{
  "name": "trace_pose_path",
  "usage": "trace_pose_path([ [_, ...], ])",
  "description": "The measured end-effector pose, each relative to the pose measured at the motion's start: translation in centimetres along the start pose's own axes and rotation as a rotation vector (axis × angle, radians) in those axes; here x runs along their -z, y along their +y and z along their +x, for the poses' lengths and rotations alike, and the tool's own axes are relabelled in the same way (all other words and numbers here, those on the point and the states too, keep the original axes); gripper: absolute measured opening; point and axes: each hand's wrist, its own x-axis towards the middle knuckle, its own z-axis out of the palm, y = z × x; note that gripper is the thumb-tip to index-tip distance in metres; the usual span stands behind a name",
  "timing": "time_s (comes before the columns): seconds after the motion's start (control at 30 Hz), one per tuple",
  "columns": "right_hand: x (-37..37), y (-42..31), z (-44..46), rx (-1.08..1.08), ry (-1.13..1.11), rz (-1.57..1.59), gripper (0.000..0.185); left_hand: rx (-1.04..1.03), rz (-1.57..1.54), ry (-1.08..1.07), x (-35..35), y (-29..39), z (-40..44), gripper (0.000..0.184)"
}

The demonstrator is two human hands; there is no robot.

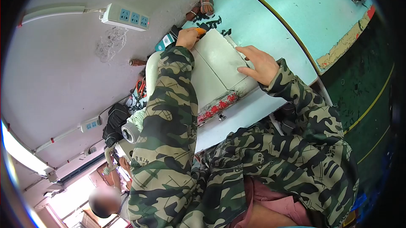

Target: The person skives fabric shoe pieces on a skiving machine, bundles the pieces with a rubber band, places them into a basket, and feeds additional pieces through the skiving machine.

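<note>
Lying on the pale blue flat-topped desk (262,21), a smooth off-white machine bed (207,61) is observed near the desk's wall-side edge, its body-side edge marked by a ragged red strip (218,107). The left hand (186,38), cuffed in a green-and-brown camouflage sleeve (171,97), is positioned at the far corner of the bed. Its fingers are curled beside a small bright orange object (200,30), partly covered; whether they are clamped on it cannot be told. The right hand (265,68) is held over the bed's right edge, thumb and forefinger spread apart with nothing gripped; contact with the surface cannot be determined. Beyond the far corner, small black flat pieces (214,22) are scattered toward the desk's wall-side edge, where a brown banded bundle (207,6) is placed. A teal-and-white box (165,42) is noted beside the left wrist.
</note>
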Motion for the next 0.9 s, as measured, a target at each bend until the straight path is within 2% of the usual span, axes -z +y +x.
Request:
trace_pose_path([
  [0.07, -0.1, 0.3, 0.1, 0.008, -0.063, -0.043, 0.060, 0.021, -0.210, -0.045, 0.3, 0.4, -0.4, 0.031],
  [0.1, -0.1, 0.2, 0.1, 0.013, -0.064, -0.043, 0.060, 0.020, -0.212, -0.041, 0.2, 0.0, -0.2, 0.031],
  [0.17, 0.1, -0.3, 0.1, -0.037, -0.076, 0.013, 0.061, -0.024, 0.089, 0.008, 0.0, -1.2, 1.5, 0.032],
  [0.23, 0.1, -0.5, 0.1, -0.046, -0.077, 0.021, 0.061, -0.051, 0.085, 0.030, 0.1, -0.5, 0.6, 0.032],
  [0.3, 0.0, -0.6, -0.2, -0.055, -0.074, 0.032, 0.061, -0.025, -0.190, -0.045, 0.5, 0.2, -0.6, 0.033],
  [0.33, -0.3, -0.6, -0.4, -0.055, -0.057, 0.020, 0.062, -0.028, -0.188, -0.043, 0.4, -0.6, 0.1, 0.033],
  [0.4, -0.5, -0.7, -0.4, -0.042, -0.048, 0.008, 0.062, -0.102, 0.110, 0.015, 0.3, -1.9, 2.2, 0.030],
  [0.43, -0.6, -0.6, -0.4, -0.023, -0.022, -0.010, 0.063, -0.097, 0.106, 0.030, 0.2, -1.7, 2.2, 0.030],
  [0.5, -1.6, 0.5, -0.7, 0.024, 0.010, 0.012, 0.066, -0.144, -0.111, -0.081, 0.6, -1.9, 1.7, 0.027],
  [0.57, -2.2, 0.7, -0.9, 0.088, 0.058, -0.004, 0.067, -0.249, 0.171, 0.062, 0.9, -0.9, -0.5, 0.023],
  [0.6, -2.1, 0.5, -0.9, 0.055, 0.035, 0.072, 0.067, -0.214, 0.265, 0.106, 0.8, -1.4, 0.6, 0.032],
  [0.63, -1.9, 0.1, -0.9, 0.012, 0.002, 0.144, 0.066, -0.509, 0.382, 0.479, -0.7, -2.6, 0.3, 0.036],
  [0.7, -1.4, -0.5, -1.4, 0.042, 0.190, 0.045, 0.057, -0.642, 0.106, 0.481, -1.2, 1.9, -8.8, 0.044],
  [0.73, -0.6, -2.1, -2.0, 0.021, 0.225, 0.095, 0.052, -0.680, 0.009, 0.397, -1.4, 3.0, -13.1, 0.046],
  [0.77, 0.3, -3.8, -3.1, -0.008, 0.257, 0.141, 0.047, -0.867, -0.021, 0.408, -1.8, 2.5, -17.8, 0.044],
  [0.8, 0.5, -4.8, -4.2, 0.050, 0.222, 0.203, 0.038, -0.806, -0.036, 0.228, -1.4, 1.6, -23.5, 0.043],
  [0.83, 0.0, -5.4, -5.3, 0.060, 0.192, 0.204, 0.038, -0.752, -0.054, 0.044, -0.4, 0.5, -28.4, 0.041],
  [0.9, -1.0, -5.6, -6.7, -0.061, -0.164, 0.600, 0.036, -0.729, -0.209, 0.101, -0.1, -4.5, -32.9, 0.034],
])
